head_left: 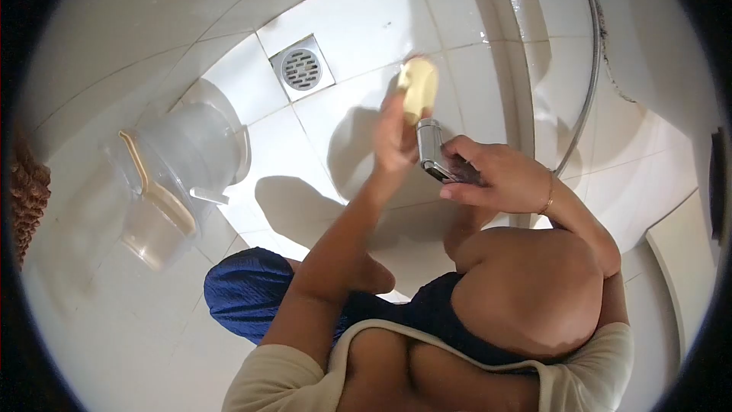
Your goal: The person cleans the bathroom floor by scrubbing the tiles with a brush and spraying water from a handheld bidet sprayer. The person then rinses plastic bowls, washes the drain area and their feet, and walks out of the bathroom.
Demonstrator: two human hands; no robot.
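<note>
My left hand (394,137) is closed around a pale yellow oblong thing (418,88) with a rounded end, held above the white floor tiles. It is slightly blurred, and I cannot make out its kind. Close beside it, my right hand (499,175) grips a chrome handheld sprayer (430,141), its head pointed toward the yellow thing. The fingers partly cover the sprayer's handle. On the right, a metal hose (587,99) runs down the wall and passes behind my right wrist.
A square floor drain (302,69) lies ahead in the tiles. On the left stand a translucent bucket (200,145) and a beige long-handled dipper (158,221). A raised tiled ledge (518,84) runs along the right. A brown textured cloth (30,206) shows at the far left.
</note>
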